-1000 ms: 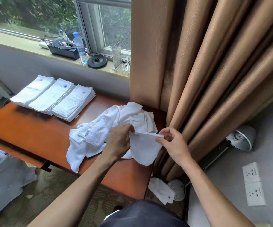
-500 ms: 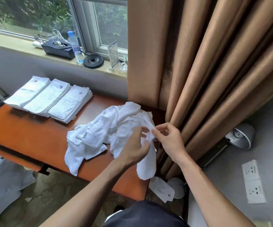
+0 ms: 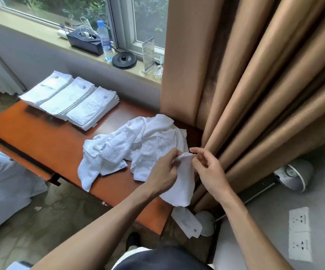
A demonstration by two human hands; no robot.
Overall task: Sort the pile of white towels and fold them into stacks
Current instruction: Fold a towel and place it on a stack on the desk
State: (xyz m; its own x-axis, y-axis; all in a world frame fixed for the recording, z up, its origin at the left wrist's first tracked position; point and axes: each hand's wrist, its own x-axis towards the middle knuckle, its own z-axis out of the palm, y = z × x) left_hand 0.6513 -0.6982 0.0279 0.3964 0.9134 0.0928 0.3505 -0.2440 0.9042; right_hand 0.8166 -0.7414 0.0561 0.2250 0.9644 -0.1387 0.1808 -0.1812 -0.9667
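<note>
From your head camera, your left hand (image 3: 164, 172) is curled around the top corner of a small white towel (image 3: 183, 184), fingers bunched into the cloth. Your right hand (image 3: 209, 168) meets that same top edge from the other side and pinches it at the fingertips, with the forefinger stretched out just above the hem. So both hands are grasping the one towel, close together, nearly touching. The towel hangs down from your grip in front of the near right corner of the orange-brown table (image 3: 46, 137), its lower end loose and rumpled. Just behind your hands, the unsorted pile of towels (image 3: 138, 145) lies crumpled on the right part of the table, one piece drooping over the near edge. At the far left end, three folded stacks (image 3: 70, 100) sit side by side, touching, each with a small emblem on top. Another towel (image 3: 189, 224) lies on the floor below the table's right end, beside a round white lamp base (image 3: 206, 223). The tan curtain (image 3: 255, 84) hangs in thick folds right beside your right hand. On the window sill (image 3: 40, 36) stand a water bottle (image 3: 104, 42), a black box (image 3: 84, 42) and a black disc (image 3: 124, 60). White bedding (image 3: 1, 182) shows at the left, and wall sockets (image 3: 300, 232) at the lower right.
</note>
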